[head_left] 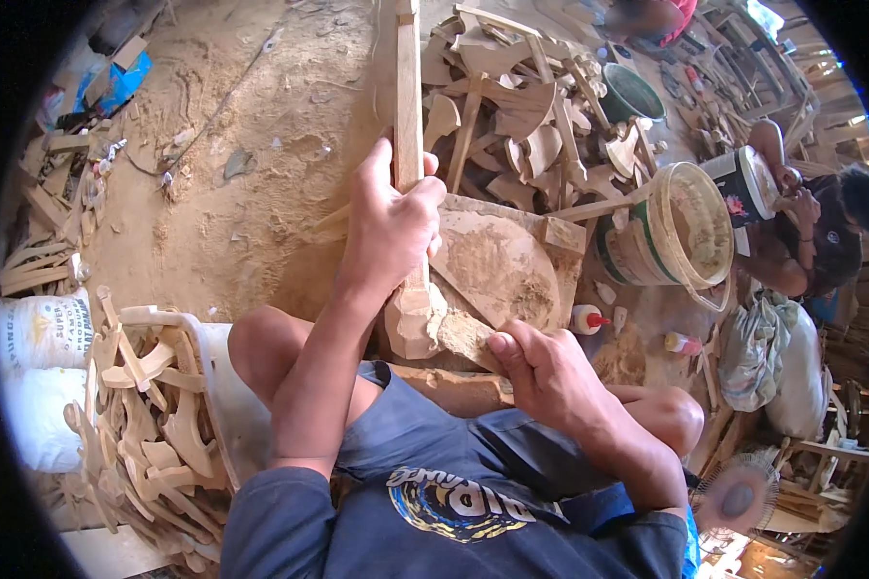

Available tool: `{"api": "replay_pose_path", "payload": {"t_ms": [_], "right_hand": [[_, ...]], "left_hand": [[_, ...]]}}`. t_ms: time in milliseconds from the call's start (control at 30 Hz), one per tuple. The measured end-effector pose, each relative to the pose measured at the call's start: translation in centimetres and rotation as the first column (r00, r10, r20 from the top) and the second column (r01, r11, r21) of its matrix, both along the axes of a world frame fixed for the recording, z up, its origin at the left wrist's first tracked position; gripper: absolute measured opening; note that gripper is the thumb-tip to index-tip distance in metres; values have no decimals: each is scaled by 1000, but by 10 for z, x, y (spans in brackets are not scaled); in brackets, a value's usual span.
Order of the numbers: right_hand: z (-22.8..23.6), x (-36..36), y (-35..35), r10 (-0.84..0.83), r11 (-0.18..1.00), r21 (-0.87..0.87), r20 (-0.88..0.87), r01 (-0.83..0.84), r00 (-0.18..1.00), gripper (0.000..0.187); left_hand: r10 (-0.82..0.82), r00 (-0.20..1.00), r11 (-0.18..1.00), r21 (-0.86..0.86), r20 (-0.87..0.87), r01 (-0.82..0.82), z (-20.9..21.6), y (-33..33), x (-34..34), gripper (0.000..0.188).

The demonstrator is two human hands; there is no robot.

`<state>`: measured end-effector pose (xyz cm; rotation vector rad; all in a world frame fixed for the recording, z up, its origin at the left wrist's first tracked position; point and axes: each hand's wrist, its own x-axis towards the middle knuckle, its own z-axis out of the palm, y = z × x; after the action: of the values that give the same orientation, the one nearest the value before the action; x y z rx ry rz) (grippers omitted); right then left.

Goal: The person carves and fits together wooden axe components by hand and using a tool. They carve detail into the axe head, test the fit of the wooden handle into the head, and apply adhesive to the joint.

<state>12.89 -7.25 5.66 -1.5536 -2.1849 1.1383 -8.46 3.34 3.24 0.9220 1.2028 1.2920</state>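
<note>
"Where's your wooden post (408,106)?"
"Left of the green-banded bucket (632,241): your left hand (393,212) grips it, your right hand (548,374) pinches a rough tan piece (467,340) against its end (408,326)."
"Finished?"
"Facets look cut; what's left, unclear."

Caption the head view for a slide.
Left hand grips a squared wooden post; right hand holds a crusted tan piece at the post's faceted end.
</note>
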Motion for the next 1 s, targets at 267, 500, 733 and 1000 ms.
{"api": "replay_pose_path", "payload": {"t_ms": [267, 500, 733, 1000], "right_hand": [[25, 5, 11, -75, 996, -56, -95, 69, 993, 38], [17, -6, 14, -59, 986, -161, -41, 52, 997, 43], [33, -2, 14, -77, 964, -255, -1, 75, 997, 48], [19, 1, 13, -68, 976, -208, 17, 70, 998, 50]], "left_hand": [[49, 999, 999, 19, -6, -49, -3, 1, 0, 18], [147, 979, 970, 213, -140, -115, -16, 4, 7, 26], [218, 953, 950, 268, -208, -159, -7, -1, 5, 27], [272, 930, 922, 344, -247, -178, -11, 1, 8, 30]]}}
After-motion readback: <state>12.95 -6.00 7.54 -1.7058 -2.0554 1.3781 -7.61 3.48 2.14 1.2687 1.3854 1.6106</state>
